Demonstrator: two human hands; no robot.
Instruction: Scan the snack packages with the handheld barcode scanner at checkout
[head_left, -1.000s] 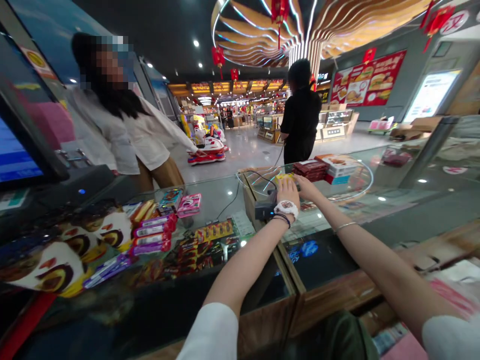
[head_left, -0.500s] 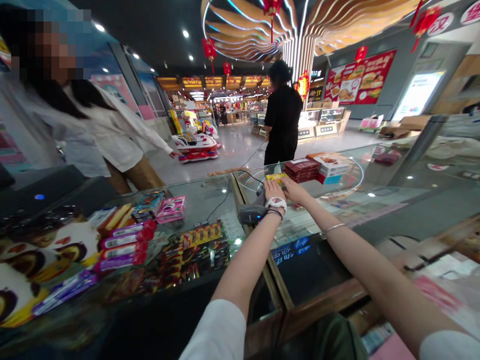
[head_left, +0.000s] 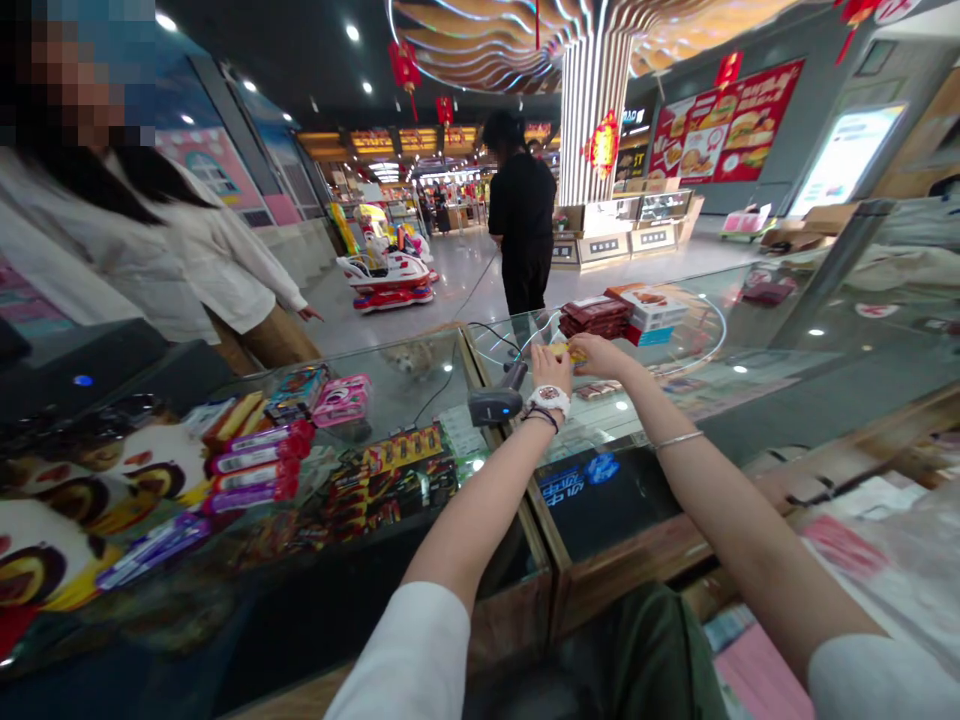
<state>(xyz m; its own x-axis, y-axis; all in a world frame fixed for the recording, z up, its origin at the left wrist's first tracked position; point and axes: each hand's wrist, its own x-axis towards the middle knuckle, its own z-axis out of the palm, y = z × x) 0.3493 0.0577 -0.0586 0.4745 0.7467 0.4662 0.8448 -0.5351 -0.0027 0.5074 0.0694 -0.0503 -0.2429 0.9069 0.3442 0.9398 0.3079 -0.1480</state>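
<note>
Both my hands reach out over the glass counter [head_left: 405, 400]. A small yellow packet [head_left: 559, 349] lies between them, mostly hidden by the fingers. My left hand [head_left: 551, 370], with a white watch on its wrist, is closed on the packet's left side. Fingers of my right hand [head_left: 598, 357] pinch its right side; a thin bangle circles that forearm. Just left of my left hand stands a dark grey handheld barcode scanner [head_left: 496, 398] with a blue light. Beyond the hands sit a pile of dark red packets [head_left: 594, 317] and a white and blue box [head_left: 652, 310].
Purple-wrapped tubes [head_left: 262, 460], a pink box [head_left: 342, 399] and several snack packs crowd the left counter. A person in white [head_left: 217, 250] stands across it at left; another in black [head_left: 523, 210] stands farther off. A wooden frame edge [head_left: 551, 570] divides the counter sections.
My right hand's fingers have curled in around the yellow packet. The person in white has lowered an arm slightly. The view has shifted, and more of the scanner shows.
</note>
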